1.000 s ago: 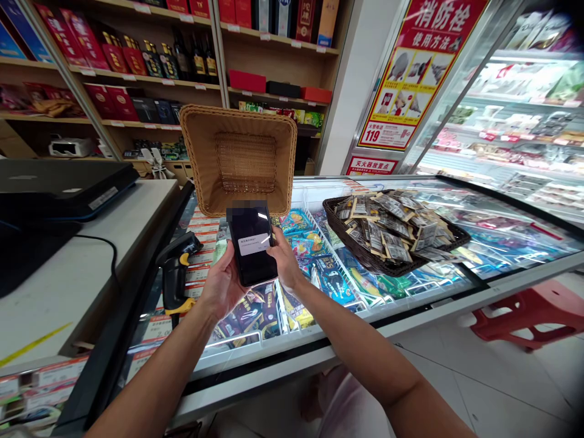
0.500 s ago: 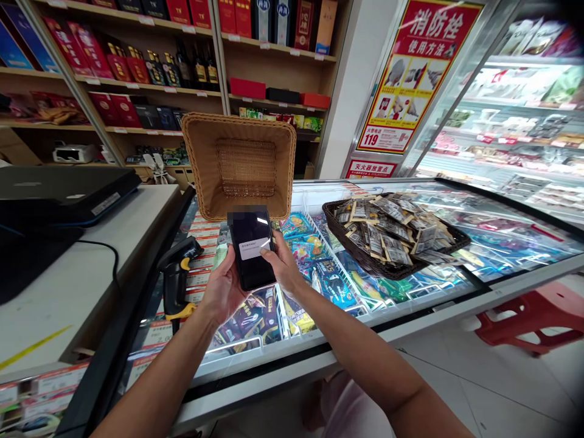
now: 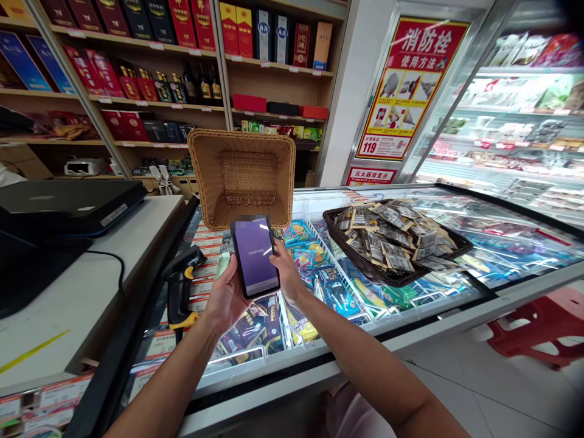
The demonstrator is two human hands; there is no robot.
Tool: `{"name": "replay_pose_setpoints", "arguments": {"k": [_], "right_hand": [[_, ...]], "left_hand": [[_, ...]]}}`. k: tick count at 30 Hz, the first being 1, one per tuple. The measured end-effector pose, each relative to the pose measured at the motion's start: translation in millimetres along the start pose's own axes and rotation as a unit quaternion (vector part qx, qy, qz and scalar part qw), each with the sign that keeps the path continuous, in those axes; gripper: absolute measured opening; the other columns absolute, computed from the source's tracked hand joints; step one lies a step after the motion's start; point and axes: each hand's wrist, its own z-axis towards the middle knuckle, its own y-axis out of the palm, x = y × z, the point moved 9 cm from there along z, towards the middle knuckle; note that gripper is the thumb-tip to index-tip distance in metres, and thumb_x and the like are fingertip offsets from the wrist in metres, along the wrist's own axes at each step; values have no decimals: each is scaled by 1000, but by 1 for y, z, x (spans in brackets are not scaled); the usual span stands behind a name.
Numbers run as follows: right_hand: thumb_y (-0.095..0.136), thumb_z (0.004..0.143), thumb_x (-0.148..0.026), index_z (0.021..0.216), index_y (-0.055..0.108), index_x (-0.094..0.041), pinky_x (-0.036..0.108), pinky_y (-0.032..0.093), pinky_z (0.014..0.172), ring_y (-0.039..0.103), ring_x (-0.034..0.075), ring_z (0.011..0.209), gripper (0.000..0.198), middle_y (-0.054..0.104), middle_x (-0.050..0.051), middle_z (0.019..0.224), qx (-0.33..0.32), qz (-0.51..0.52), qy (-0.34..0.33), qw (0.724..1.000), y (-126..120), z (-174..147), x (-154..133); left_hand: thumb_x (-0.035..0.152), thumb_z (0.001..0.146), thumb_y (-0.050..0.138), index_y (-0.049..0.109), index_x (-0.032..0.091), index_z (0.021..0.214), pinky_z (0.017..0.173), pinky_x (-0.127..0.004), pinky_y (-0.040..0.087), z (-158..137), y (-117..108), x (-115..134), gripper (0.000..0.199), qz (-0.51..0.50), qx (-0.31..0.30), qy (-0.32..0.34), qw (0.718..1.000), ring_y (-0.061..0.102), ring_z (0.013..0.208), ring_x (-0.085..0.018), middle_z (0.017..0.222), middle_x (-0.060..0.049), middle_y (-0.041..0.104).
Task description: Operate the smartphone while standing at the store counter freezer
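A black smartphone (image 3: 257, 258) with a lit purple screen is held upright in front of me, above the glass-topped freezer. My left hand (image 3: 227, 298) wraps around its left side and lower edge. On the right side, my right hand (image 3: 287, 271) grips the phone's edge, its thumb beside the screen. A light green slip (image 3: 222, 263) shows behind the left thumb; whether that hand holds it I cannot tell. Just behind the phone an empty tan wicker basket (image 3: 249, 176) stands tipped with its opening toward me. A black and yellow barcode scanner (image 3: 179, 289) lies left of my hands.
On the freezer's right, a dark woven basket (image 3: 360, 258) is heaped with small packets (image 3: 396, 234). Frozen goods in wire baskets show through the glass. A white counter (image 3: 109, 267) borders the left side. A red stool (image 3: 536, 328) stands on the floor at right.
The phone's screen has turned from dark with a pale pop-up to purple. My right thumb has moved from over the screen to its right edge. The view has tilted up slightly.
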Motion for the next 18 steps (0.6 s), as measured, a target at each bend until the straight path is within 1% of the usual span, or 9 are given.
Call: {"name": "replay_pose_setpoints", "arguments": {"k": [6, 9, 11, 15, 18], "right_hand": [[47, 96, -37, 136, 60, -25, 39, 48, 99, 64, 24, 98, 44, 72, 2, 107, -3, -8, -17, 1000, 0, 1, 1], [45, 98, -40, 141, 57, -26, 38, 48, 100, 65, 23, 99, 46, 72, 2, 109, -7, -13, -20, 1000, 3, 0, 4], [45, 100, -42, 144, 54, -27, 37, 48, 102, 66, 23, 102, 48, 72, 2, 113, -10, -14, -22, 1000, 5, -1, 5], [45, 102, -50, 146, 51, -25, 36, 45, 108, 65, 22, 112, 51, 69, 4, 125, -5, 2, -17, 1000, 9, -3, 4], [48, 100, -57, 139, 54, -23, 36, 48, 106, 64, 22, 114, 53, 68, 7, 128, 26, 34, -14, 999, 8, -2, 4]], "left_hand": [[42, 106, 45, 70, 16, 132, 95, -41, 62, 1, -1, -1, 44, 8, -5, -1, 1000, 77, 102, -26, 108, -12, 80], [43, 105, 48, 66, 17, 139, 95, -42, 62, 4, 0, -1, 47, 15, -26, 0, 1000, 77, 103, -27, 113, -13, 79], [45, 104, 49, 64, 18, 143, 95, -41, 61, 6, -1, -1, 49, 20, -40, 4, 999, 77, 103, -27, 115, -14, 79], [45, 106, 46, 62, 18, 146, 98, -37, 59, 10, -4, -3, 51, 43, -35, 15, 998, 76, 106, -24, 119, -14, 78], [43, 107, 46, 58, 22, 149, 103, -31, 55, 11, 0, -4, 48, 51, -55, 50, 996, 73, 113, -20, 124, -10, 76]]}}
